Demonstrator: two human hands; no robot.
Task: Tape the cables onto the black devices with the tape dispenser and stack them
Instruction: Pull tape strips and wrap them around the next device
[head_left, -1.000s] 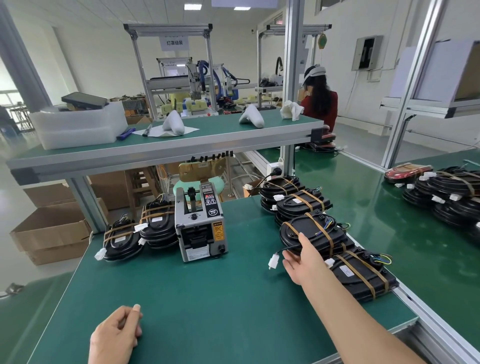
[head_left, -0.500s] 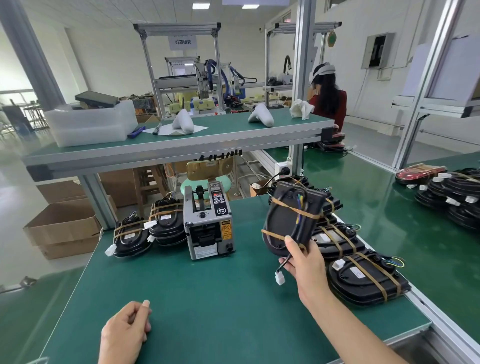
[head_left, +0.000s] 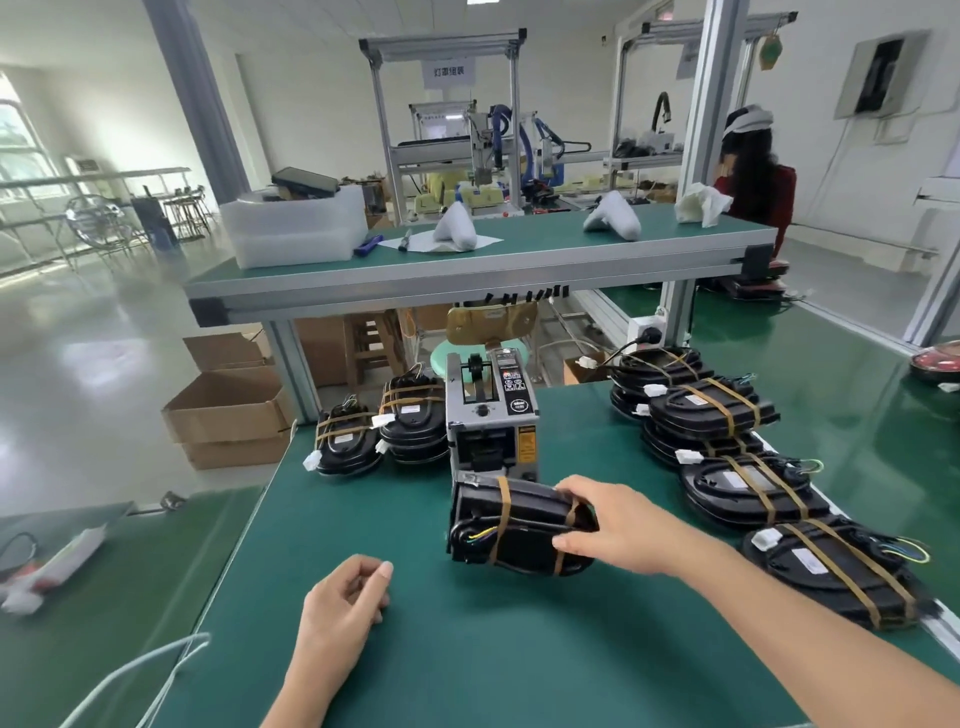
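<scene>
The right hand (head_left: 618, 525) has its grip closed on one end of a black device (head_left: 514, 530), fingers over the top and thumb below, holding it tilted just in front of the tape dispenser (head_left: 491, 415). The left hand (head_left: 343, 608) rests at seven o'clock on the green table (head_left: 467, 665), fingers loosely curled, holding nothing. Taped devices lie in a row (head_left: 727, 452) from one to four o'clock; a smaller stack (head_left: 384, 431) sits at eleven o'clock.

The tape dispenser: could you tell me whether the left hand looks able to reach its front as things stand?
Probably not directly. The black device gripped by the right hand sits right before the tape dispenser, screening its front; the left hand rests nearer, on the green mat.
</scene>
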